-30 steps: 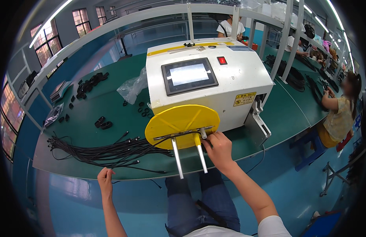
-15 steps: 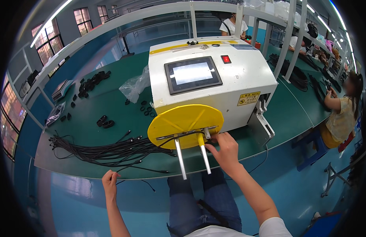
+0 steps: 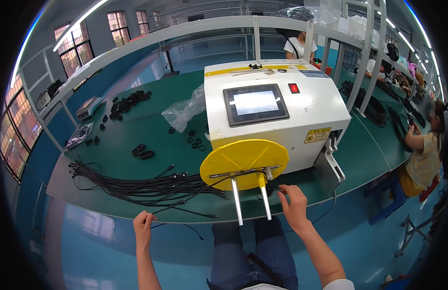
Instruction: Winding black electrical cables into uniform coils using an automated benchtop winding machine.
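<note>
Yellow disc: we see the yellow disc (image 3: 244, 157) on the front of the white machine (image 3: 277, 116), with two metal rods (image 3: 237, 207) reaching out from it toward us.
Black cable: a thin black cable (image 3: 233, 175) crosses the disc face and runs left toward the bundle.
Right hand: our right hand (image 3: 294, 207) hovers just right of the rods, wrist low, fingers (image 3: 283, 190) spread and loosely curled, holding nothing.
Left hand: our left hand (image 3: 143, 227) sits below the surface edge, fingers pinched shut on what looks like a thin black cable end; we cannot tell for sure.
Cable bundle: a bundle of black cables (image 3: 142, 186) lies on the green surface (image 3: 137, 130), left of the disc.
Small parts: black rings (image 3: 197, 142) lie beside the machine, near a clear plastic bag (image 3: 185, 110) whose contents we cannot make out.
Machine top: a touchscreen (image 3: 255, 103) and a red button (image 3: 294, 88).
Others: a person (image 3: 419, 154) sits at the right bench.
</note>
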`<act>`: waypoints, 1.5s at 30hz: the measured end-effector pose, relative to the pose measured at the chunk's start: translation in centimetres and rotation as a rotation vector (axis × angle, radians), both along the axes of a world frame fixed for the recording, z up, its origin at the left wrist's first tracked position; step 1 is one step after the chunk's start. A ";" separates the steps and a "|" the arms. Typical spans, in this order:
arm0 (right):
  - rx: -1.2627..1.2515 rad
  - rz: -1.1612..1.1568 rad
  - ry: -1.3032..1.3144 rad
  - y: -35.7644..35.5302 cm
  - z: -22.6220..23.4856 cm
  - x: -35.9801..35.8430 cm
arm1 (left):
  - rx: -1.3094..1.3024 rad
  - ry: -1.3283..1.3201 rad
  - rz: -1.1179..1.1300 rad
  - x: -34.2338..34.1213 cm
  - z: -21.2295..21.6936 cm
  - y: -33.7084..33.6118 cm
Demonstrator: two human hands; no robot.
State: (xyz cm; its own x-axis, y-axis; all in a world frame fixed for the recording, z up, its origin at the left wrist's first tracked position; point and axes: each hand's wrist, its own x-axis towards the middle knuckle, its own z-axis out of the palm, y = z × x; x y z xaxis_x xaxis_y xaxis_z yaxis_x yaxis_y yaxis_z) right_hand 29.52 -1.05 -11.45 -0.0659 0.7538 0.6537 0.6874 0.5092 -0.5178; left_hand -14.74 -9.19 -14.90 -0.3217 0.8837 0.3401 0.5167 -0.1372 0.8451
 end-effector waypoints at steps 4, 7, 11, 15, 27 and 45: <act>0.005 -0.003 -0.011 0.1 -0.3 0.1 | -0.005 0.006 0.012 0.2 0.7 0.2; 0.008 -0.004 -0.018 0.2 -0.5 0.1 | -0.015 0.018 0.027 0.4 1.1 0.2; -0.003 0.010 -0.018 0.0 -0.6 0.0 | -0.021 0.025 -0.023 1.6 2.2 0.5; -0.008 0.014 -0.018 -0.1 -0.8 0.2 | 0.085 0.159 -0.167 5.1 5.6 1.5; -0.034 0.035 -0.017 -0.6 -1.5 0.4 | 0.243 0.309 -0.362 14.7 10.6 2.5; -0.699 0.531 0.952 -4.0 2.4 -1.3 | 0.449 0.661 -0.423 23.5 12.7 2.5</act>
